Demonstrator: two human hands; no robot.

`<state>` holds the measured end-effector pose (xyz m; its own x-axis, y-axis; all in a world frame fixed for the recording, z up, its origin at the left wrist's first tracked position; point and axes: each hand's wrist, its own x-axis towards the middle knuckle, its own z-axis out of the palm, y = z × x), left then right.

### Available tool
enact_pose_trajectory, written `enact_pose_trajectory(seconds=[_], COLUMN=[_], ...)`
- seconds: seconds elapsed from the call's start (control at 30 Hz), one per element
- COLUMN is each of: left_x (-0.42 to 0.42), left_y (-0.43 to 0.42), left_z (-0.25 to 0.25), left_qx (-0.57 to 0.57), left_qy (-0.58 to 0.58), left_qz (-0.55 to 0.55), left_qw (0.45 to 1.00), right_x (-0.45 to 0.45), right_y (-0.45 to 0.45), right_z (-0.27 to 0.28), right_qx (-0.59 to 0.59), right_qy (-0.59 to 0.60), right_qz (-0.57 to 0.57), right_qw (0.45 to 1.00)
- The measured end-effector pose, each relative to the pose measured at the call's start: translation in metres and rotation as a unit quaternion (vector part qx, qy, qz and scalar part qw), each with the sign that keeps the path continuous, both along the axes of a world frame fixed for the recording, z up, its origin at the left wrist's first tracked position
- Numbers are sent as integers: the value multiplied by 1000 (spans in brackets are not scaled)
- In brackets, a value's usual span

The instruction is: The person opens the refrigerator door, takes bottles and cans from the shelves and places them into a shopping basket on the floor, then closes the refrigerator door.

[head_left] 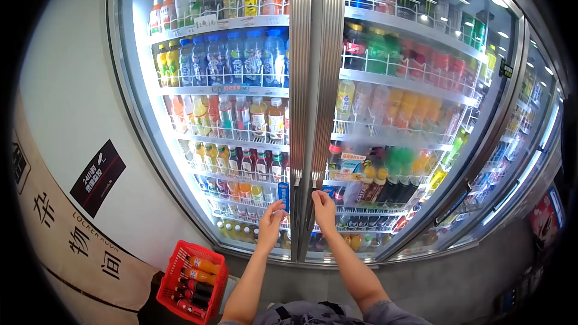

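In front of me is a glass-door drinks fridge with two steel-framed doors. My right hand (324, 209) is closed around the upper part of the black door handle (310, 219) on the right door. My left hand (271, 221) hovers by the left door's edge, fingers loosely bent and apart, holding nothing. It is nearest to the left door handle (295, 207) and a blue label (283, 197). Both doors look closed. Behind the glass stand rows of bottles, among them blue-capped bottles (233, 57). Mist blurs part of the right door's glass.
On the floor at lower left sits a red basket (221, 286) with orange and dark drink bottles (198, 277) inside. A white wall (66, 84) with a black sign (98, 177) borders the left side. More fridge doors (512, 144) continue to the right above grey floor.
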<state>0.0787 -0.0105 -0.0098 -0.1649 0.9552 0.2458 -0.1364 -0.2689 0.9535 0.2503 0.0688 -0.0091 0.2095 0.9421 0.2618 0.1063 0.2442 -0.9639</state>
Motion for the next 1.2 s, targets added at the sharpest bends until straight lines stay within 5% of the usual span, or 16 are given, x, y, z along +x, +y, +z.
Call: enact_pose_trajectory(seconds=[0.23,0.33,0.63,1.2], left_x=[-4,-13,-48,-78], left_y=[1,-9,-47,-82], left_z=[29,29,5,-10], left_qx=[1,6,-11,-34], left_qy=[15,20,-21,-23], left_qz=[-34,-56,-71,-99], left_qw=[999,998,997,994], right_x=[-25,-27,-35,-32], right_y=[43,37,38,-49], right_z=[3,7,4,-1], right_qx=[-124,-105,-101,-87], right_qy=[105,-11,114,88], right_qz=[48,-15,-11,-79], right_qw=[986,994,988,989])
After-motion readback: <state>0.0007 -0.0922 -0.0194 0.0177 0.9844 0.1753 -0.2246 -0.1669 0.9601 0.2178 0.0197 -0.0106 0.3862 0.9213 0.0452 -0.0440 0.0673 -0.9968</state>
